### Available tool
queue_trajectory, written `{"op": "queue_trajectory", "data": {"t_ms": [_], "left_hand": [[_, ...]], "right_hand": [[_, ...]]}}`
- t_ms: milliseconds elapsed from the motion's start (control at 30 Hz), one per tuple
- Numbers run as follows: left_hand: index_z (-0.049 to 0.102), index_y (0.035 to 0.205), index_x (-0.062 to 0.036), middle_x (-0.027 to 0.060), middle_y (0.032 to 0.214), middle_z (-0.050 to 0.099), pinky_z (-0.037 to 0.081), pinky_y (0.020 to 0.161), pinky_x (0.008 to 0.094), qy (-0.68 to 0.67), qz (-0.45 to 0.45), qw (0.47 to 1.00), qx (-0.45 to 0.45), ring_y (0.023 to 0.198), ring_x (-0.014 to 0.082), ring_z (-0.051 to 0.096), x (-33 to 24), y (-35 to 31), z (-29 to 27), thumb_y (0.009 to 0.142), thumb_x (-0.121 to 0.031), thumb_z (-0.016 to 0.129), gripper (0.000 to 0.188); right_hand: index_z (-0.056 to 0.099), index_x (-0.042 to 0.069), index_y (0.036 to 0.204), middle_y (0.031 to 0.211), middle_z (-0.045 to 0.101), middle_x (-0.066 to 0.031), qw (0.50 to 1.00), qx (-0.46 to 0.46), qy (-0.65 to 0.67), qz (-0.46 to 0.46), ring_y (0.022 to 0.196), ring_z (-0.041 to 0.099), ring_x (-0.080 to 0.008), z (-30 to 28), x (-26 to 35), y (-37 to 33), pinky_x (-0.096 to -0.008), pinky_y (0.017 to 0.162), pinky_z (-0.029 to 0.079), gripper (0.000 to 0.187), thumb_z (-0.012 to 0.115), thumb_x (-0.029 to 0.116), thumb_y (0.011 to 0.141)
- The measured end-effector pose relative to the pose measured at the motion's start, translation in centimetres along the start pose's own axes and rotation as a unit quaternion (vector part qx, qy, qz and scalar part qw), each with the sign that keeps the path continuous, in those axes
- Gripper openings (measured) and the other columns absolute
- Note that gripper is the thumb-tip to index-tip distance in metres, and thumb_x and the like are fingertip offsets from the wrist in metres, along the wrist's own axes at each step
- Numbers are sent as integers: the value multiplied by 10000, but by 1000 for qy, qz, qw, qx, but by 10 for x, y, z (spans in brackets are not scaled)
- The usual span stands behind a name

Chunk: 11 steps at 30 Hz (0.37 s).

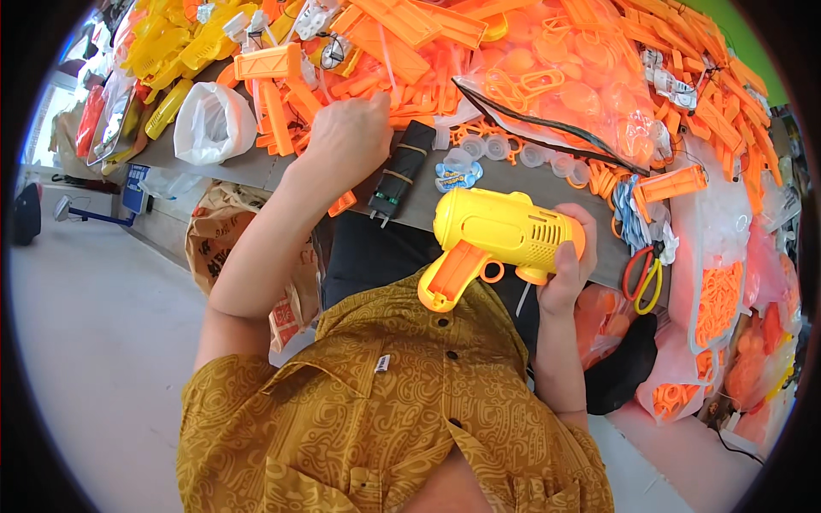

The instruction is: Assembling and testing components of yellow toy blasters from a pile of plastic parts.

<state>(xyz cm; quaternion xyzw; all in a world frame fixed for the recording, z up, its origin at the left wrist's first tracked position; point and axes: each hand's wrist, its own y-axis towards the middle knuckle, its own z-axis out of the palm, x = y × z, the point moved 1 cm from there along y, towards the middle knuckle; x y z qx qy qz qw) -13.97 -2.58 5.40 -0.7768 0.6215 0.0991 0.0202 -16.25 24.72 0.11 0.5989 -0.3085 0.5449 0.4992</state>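
Observation:
My right hand [575, 261] grips a yellow toy gun [500, 224] by its orange-rimmed front end. The gun is held in front of my chest, above the near edge of the table. Its handle, angled down to the left, has an orange hollow side [455, 275], and an orange ring trigger [491, 272] sits beside it. My left hand [351, 137] reaches into the pile of orange plastic parts [372, 77], its fingers curled downward. Whatever those fingers hold, if anything, is hidden. Near it lies a black oblong tool [404, 171] bound with rubber bands.
A white-lined tub [214, 124] stands left, near yellow gun shells [184, 43]. Clear bags of orange parts [569, 77] fill the back. Blue stickers [459, 173] and small clear cups [530, 156] lie mid-table. Red-and-yellow-handled cutters [647, 278] hang at the right edge; a paper bag [224, 231] stands below left.

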Motion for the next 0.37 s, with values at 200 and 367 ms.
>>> {"op": "queue_trajectory", "data": {"t_ms": [200, 367], "left_hand": [[485, 807, 27, 190, 666, 582, 462, 571, 431, 40, 25, 999, 0, 652, 352, 585, -3, 8, 2, 699, -42, 475, 129], [472, 887, 2, 196, 700, 588, 459, 637, 440, -49, -21, 996, -69, 709, 354, 591, 1, 0, -11, 656, -104, 572, 273]], "right_hand": [[414, -39, 1064, 910, 505, -98, 1000, 12, -7, -7, 811, 525, -139, 2, 3, 1, -238, 705, 428, 477, 512, 331, 780], [415, -37, 1065, 933, 492, -99, 1000, 18, -6, -4, 817, 519, -141, 1, 2, 1, -242, 713, 426, 507, 522, 365, 776]]}}
